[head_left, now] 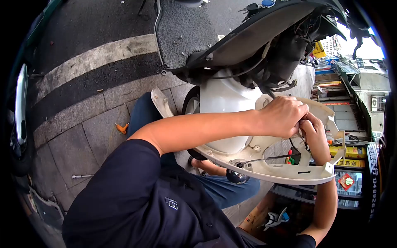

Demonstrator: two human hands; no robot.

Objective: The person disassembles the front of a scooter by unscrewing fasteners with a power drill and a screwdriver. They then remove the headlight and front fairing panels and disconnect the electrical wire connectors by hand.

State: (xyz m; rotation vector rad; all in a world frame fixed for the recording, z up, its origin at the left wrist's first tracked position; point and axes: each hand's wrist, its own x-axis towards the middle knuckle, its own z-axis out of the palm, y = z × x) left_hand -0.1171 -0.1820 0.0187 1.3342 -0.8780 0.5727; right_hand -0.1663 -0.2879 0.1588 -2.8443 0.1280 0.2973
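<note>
My left hand [285, 116] reaches in from the left, fingers closed in a pinch. My right hand [315, 134] comes up from below, fingers bent and pressed against the left fingertips. What they pinch is hidden by the fingers. Just beneath them lies a cream scooter body panel [271, 172], its hollow inner side facing up, with a dark cable [271, 158] running across it. Behind the panel stands a scooter's white front fender [225, 97]. Dark loose wires [281, 86] hang from the stripped black front [285, 53], just above my left hand.
An orange-handled tool [122, 128] and a metal rod-like tool [82, 176] lie on the paving. A red and green object [290, 157] sits by the panel. A box [260, 215] holding parts stands below right. Another vehicle [20, 103] is at far left.
</note>
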